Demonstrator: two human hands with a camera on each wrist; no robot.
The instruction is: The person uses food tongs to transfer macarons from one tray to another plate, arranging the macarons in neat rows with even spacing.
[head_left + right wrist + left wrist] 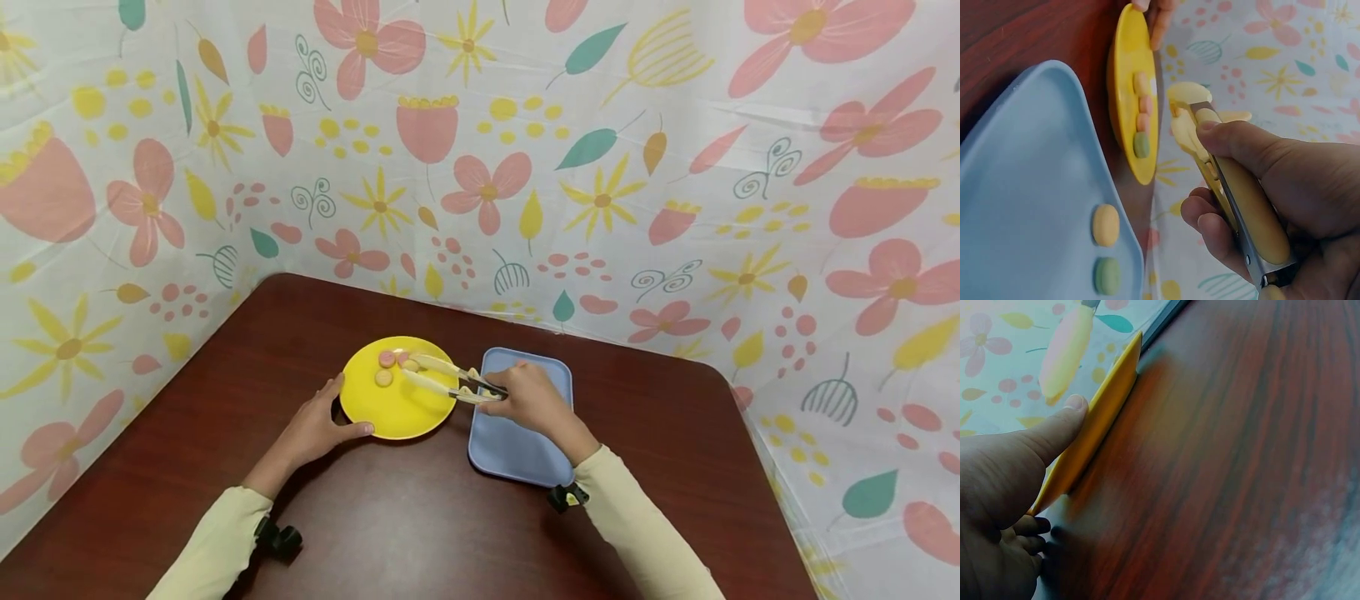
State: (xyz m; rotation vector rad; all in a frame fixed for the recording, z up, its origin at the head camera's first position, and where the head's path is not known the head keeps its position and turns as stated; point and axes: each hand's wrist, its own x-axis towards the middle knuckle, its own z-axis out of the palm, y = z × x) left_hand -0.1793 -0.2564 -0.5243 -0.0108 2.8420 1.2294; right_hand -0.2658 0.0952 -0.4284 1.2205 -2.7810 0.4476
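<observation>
Tongs [438, 365] gripped in right hand [528, 396], tips parted over yellow plate [375, 408]; 4 macarons [384, 378] on its far half. Left hand [315, 425], spread, holds plate near-left. Off-centre squeeze could flick 1 macaron off.

The dark reddish-brown table [697, 450] has wood grain and rounded far corners. Behind it and along its left and right sides hangs white cloth [480, 225] printed with flowers and leaves. Light glows softly on its near part.

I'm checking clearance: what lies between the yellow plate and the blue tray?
Brown tabletop, with the tongs crossing above it; the head view shows this.
</observation>
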